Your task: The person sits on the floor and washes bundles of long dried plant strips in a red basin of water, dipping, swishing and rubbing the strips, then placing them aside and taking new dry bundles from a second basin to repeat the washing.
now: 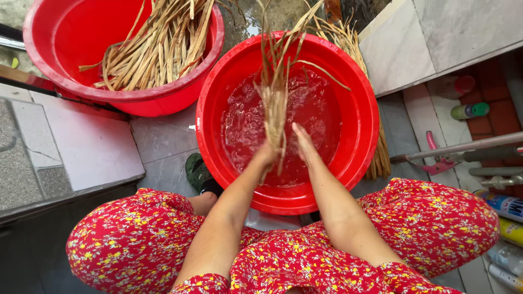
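Note:
A bunch of long dry straw-coloured leaf strips (277, 87) stands upright over a red basin (362, 103) that holds water. My left hand (267, 154) grips the lower end of the bunch. My right hand (303, 142) lies flat against the bunch from the right, fingers stretched toward it. Both hands are above the water near the basin's near side. The strip tips fan out past the basin's far rim.
A second red basin (49, 60) at the upper left holds many dry strips (158, 46). More strips (378, 152) lie right of the water basin. Stone steps stand left and upper right. Bottles (469, 110) and metal poles (463, 148) lie at right. A dark sandal (199, 174) shows below.

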